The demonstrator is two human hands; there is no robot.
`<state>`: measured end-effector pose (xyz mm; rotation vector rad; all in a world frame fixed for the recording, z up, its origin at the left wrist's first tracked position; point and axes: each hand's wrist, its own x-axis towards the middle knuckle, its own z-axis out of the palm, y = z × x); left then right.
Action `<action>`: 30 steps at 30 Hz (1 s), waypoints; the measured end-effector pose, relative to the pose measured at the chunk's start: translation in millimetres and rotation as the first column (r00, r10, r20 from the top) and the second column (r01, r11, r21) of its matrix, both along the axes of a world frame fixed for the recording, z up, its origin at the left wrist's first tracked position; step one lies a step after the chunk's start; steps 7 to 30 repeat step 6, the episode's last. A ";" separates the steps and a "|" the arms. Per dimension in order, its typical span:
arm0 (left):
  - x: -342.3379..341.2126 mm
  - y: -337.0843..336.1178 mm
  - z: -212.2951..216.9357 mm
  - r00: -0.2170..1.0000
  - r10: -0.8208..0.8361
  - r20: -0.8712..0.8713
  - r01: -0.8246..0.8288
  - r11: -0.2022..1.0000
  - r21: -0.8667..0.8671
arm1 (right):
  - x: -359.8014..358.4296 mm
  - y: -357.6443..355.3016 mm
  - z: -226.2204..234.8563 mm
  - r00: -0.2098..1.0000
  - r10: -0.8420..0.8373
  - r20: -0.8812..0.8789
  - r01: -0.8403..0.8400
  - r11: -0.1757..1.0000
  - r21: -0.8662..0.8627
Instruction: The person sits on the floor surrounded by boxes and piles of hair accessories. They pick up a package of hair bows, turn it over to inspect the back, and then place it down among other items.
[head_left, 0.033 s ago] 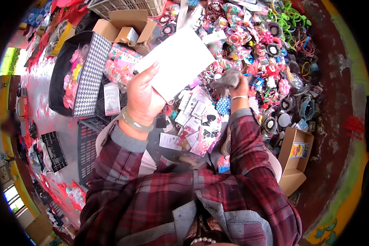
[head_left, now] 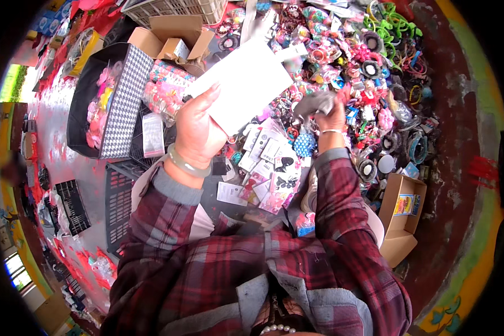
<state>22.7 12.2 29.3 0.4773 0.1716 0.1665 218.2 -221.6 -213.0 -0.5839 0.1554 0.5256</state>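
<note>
Pile of hair accessories is spread over the floor, the landmark for these notes; it is the largest thing in view. A houndstooth-patterned box is set well to the left of the pile, an open cardboard box at its upper left corner, a second cardboard box below its right end.

White flat packet is held up over the pile's left edge. Its long axis is tilted, running from lower left to upper right. It is gripped at its lower left corner by the left hand, fingers closed round the edge; the rest of the packet extends up and right, away from that grip.

Grey cloth-like item is pinched in the right hand, fingers closed, low over the pile's middle, just right of the packet. The right hand is the nearer one to the pile.

Open room is seen only on the bare floor right of the pile.
</note>
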 end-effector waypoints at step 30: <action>6.0 -5.1 -3.3 0.998 0.054 0.043 -0.060 0.989 0.138 | 2.4 -1.5 222.8 0.910 -0.055 0.411 0.049 0.998 0.025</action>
